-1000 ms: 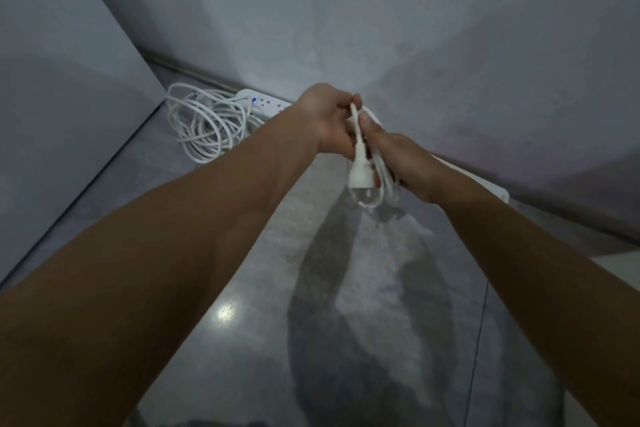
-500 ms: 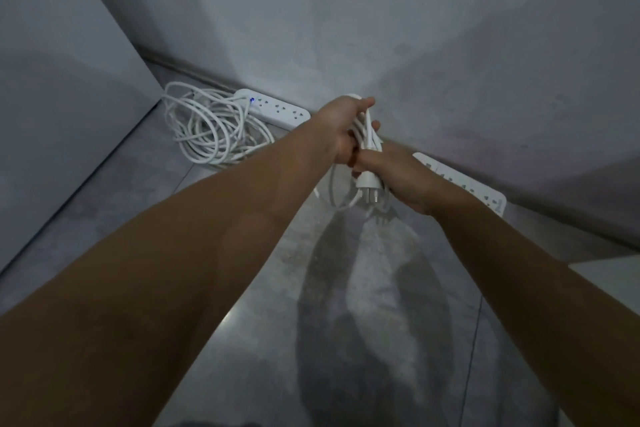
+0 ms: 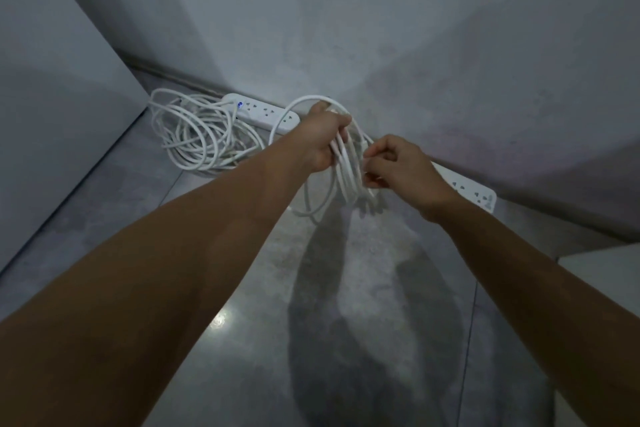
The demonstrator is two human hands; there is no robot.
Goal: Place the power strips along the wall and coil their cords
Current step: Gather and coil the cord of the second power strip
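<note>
Since the earlier frames, both hands have spread slightly apart and the white plug that hung between them is no longer visible; the cord now shows as several wide loops. The person's left hand (image 3: 323, 139) has its grip closed around the gathered loops of white power cord (image 3: 341, 170), which arch above the fist and hang below it over the grey polished floor (image 3: 363, 288). At three o'clock of it, the right hand (image 3: 398, 165) pinches the same bundle with thumb and fingertips, otherwise loosely curled. At ten o'clock from the hands, a white power strip with a blue light (image 3: 263, 113) lies along the grey wall (image 3: 346, 28), with a loose pile of white cord (image 3: 197, 135) beside it at nine o'clock. A second white power strip (image 3: 471, 189) lies against the wall at three o'clock, partly behind the right hand.
</note>
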